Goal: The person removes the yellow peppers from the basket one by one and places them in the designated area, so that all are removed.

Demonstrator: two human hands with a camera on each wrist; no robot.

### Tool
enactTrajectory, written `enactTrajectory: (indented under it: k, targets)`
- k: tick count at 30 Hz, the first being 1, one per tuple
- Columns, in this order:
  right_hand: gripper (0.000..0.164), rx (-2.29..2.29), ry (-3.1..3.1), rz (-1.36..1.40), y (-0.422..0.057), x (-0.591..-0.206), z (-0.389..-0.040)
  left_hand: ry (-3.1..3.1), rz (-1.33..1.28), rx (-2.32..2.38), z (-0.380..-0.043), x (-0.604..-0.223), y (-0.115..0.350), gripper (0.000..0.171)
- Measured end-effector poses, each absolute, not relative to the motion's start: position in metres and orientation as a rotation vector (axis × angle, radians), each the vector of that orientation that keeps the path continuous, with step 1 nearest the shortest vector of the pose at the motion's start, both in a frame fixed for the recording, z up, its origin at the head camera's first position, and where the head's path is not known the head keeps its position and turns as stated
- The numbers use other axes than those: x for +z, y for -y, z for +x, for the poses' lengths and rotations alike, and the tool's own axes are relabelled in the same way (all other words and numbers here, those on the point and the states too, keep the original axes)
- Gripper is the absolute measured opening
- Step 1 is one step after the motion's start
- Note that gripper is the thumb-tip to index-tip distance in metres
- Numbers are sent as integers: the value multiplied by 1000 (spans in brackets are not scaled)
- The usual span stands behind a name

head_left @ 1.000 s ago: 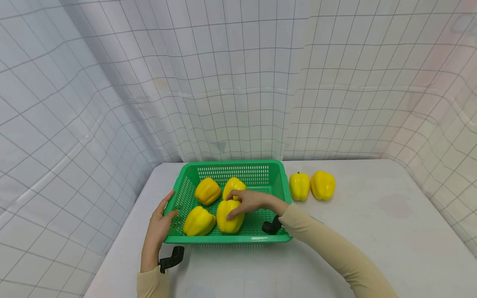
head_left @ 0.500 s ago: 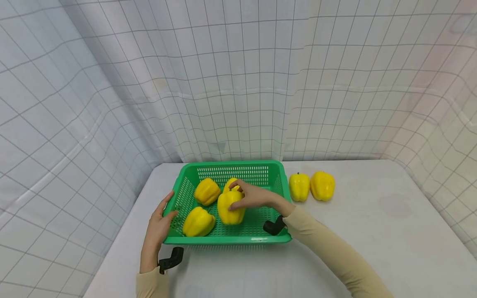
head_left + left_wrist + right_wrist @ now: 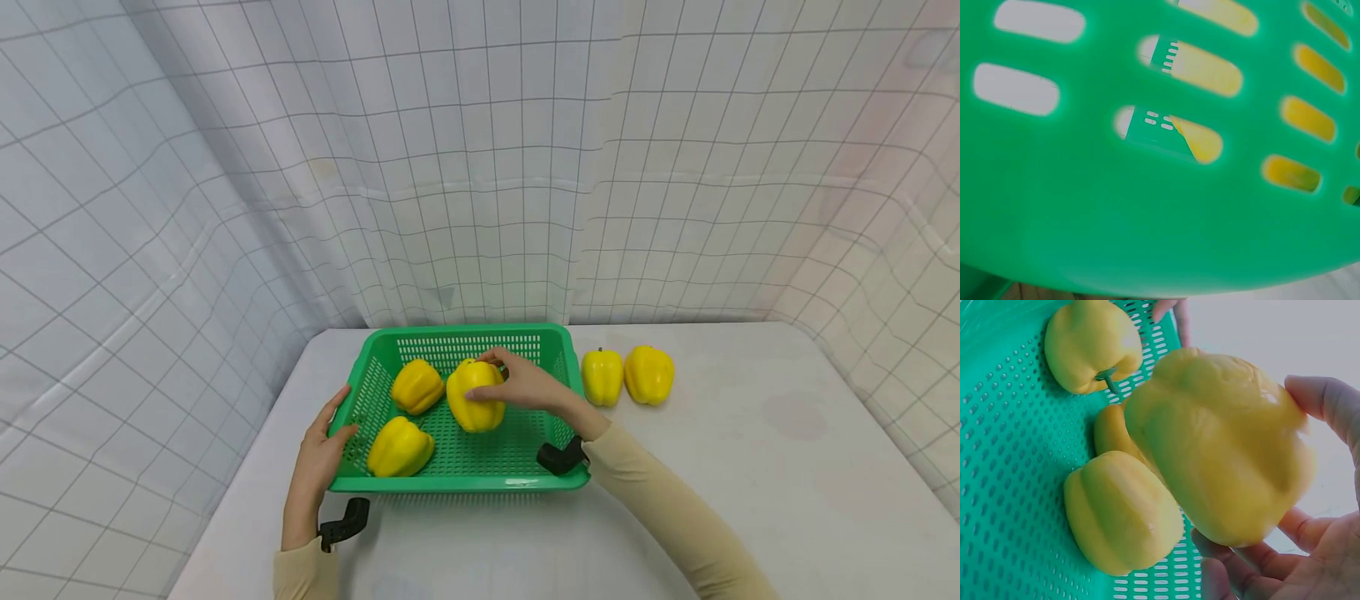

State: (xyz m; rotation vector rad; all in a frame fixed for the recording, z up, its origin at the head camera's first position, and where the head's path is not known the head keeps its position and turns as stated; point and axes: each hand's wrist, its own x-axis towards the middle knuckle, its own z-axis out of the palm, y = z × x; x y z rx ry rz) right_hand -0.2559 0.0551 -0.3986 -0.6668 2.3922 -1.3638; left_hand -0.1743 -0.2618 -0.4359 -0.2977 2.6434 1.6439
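- A yellow pepper (image 3: 477, 410) is held above the middle of a green basket (image 3: 457, 482), seemingly raised off its slotted floor.
- The person's right hand (image 3: 522, 384) reaches in over the basket's right side and grips that pepper, thumb on one side and fingers on the other, as the right wrist view shows.
- The step in hand looks like a pepper in mid-carry; whether it is on its way in or out cannot be told here. The next move likely calls for a firm hold on the smooth skin and care to clear the neighbours or the rim.
- In the basket lie a back-left pepper (image 3: 417, 387) and a front-left pepper (image 3: 400, 447). The right wrist view counts three besides the one in hand, so another is mostly screened from the head view.
- The left hand (image 3: 322, 454) holds the basket's left rim, thumb over the inside, fingers along the outer side.
- Just outside the basket's right wall, a nearer pepper (image 3: 602, 379) and a farther pepper (image 3: 650, 375) sit side by side on a white table (image 3: 750, 467).
- A white gridded curtain (image 3: 480, 167) hangs behind.
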Motion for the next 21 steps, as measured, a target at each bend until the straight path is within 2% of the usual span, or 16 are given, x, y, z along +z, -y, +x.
enactTrajectory:
  k: [21]
  targets:
    - [65,-1774,-2539,-546,-76,-381,-242,-2636,-299,1641,-174,-436,262,60]
